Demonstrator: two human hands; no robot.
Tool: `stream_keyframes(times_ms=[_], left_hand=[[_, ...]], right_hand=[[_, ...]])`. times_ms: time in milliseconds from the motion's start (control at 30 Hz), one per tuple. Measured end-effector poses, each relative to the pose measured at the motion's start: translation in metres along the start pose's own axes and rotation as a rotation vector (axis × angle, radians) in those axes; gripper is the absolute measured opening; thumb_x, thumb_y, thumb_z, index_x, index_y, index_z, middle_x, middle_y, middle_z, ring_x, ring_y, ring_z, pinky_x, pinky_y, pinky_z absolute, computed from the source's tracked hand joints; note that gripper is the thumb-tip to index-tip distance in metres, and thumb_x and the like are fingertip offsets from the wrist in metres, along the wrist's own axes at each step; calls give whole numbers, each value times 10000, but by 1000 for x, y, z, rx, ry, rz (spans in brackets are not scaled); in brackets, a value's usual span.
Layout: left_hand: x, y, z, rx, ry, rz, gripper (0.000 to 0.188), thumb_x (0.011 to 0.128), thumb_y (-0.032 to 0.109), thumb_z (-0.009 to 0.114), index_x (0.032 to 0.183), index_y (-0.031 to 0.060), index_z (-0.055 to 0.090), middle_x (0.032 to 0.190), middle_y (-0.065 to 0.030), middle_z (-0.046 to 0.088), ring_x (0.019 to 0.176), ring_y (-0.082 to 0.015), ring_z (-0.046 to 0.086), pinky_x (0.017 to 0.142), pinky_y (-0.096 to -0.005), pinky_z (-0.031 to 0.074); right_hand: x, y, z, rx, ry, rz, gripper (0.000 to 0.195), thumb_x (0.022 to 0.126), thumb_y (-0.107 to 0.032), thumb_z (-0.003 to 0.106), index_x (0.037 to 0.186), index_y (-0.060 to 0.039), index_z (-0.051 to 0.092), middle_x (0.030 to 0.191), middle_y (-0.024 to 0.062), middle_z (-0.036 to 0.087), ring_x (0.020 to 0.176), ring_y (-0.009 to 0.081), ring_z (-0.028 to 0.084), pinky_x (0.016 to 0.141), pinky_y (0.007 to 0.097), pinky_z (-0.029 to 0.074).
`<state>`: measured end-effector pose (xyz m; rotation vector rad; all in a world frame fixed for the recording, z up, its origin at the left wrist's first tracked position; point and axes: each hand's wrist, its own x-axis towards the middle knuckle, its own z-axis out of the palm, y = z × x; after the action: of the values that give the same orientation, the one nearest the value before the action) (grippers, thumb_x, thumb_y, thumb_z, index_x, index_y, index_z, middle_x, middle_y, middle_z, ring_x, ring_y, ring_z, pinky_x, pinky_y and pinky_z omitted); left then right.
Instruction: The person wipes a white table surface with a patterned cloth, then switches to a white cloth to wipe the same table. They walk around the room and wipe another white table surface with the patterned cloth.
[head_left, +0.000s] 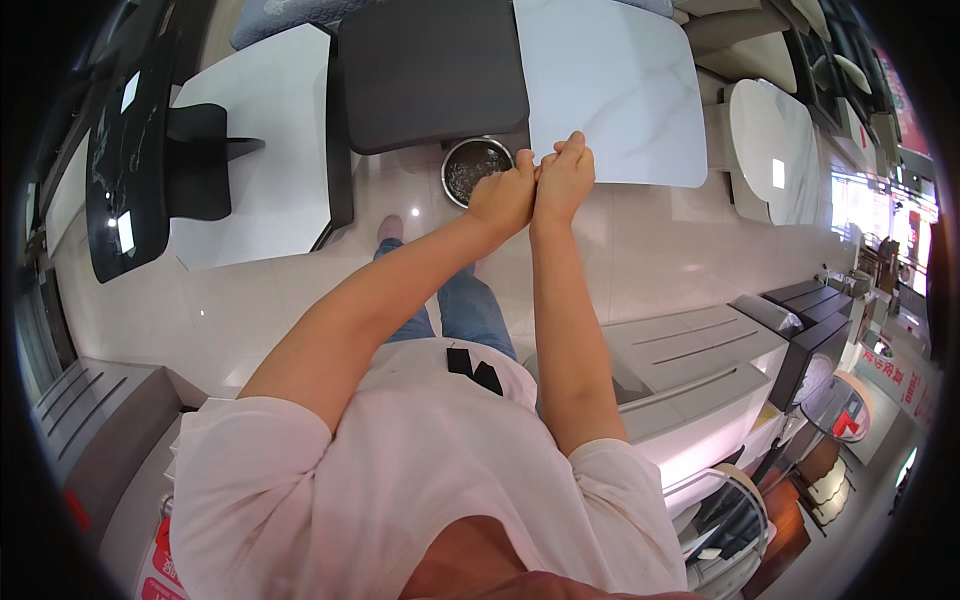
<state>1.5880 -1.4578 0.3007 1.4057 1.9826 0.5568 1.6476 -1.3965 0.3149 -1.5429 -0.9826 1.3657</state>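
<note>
My left hand (508, 190) and my right hand (565, 177) press side by side in front of me, fingers curled in and both thumbs on top. Whatever may be between the fingers is hidden. Just left of them and partly behind my left hand is a round metal basin (466, 165) with liquid, apparently water, in it. My right hand overlaps the front edge of a white marble-patterned tabletop (611, 90) from this viewpoint; I cannot tell whether it touches it. A dark brown tabletop (435, 75) adjoins that white one on the left.
A white-topped table (277, 150) with a dark side and a glossy black tabletop (127, 180) stand left. To the right are a rounded pale table (776, 150) and a light cabinet (690, 345) behind my right arm. Glossy tiled floor (637, 255) lies between.
</note>
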Motion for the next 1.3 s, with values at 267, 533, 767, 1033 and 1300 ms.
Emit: stream_keyframes(times_ms=[267,533,767,1033,1300], left_hand=[[-14,-18,2,-164,53,162,301,960,283,576,1065,7,515,787,-238,685,579,-374,658,541,-499,514],[-38,20,-71,-1794,-1098,-518,436,1052,481,468,1050,51,537,613,-6,414,359,-58,316,274,-230,175],[-71,35,-79,-2636,-1471,-406,423,1047,456,485,1064,33,507,592,7,372,344,-72,297,280,-225,187],[-61,9,-111,-1418,-667,-504,97,890,65,614,949,67,538,590,23,386,371,-63,313,331,-250,190],[-29,6,-28,-602,114,-116,284,850,116,697,981,-23,488,768,-147,645,779,-272,682,724,-345,507]], right_hand=[[10,0,-18,127,-372,218,390,1044,-385,538,894,-31,608,705,16,570,658,95,541,615,255,452],[3,-13,-28,904,-853,510,685,1014,-608,425,1352,-25,551,1251,174,621,1160,297,609,1053,500,463],[-47,-31,3,1824,-1297,251,557,1044,-565,391,1413,-184,562,1322,129,601,1180,277,584,1143,624,323],[-45,-91,-8,142,-902,243,350,1081,-280,459,1039,31,614,549,-7,434,461,101,410,560,308,504],[-26,-38,4,61,-399,90,330,1065,-246,476,945,43,581,520,31,438,400,111,361,421,299,377]])
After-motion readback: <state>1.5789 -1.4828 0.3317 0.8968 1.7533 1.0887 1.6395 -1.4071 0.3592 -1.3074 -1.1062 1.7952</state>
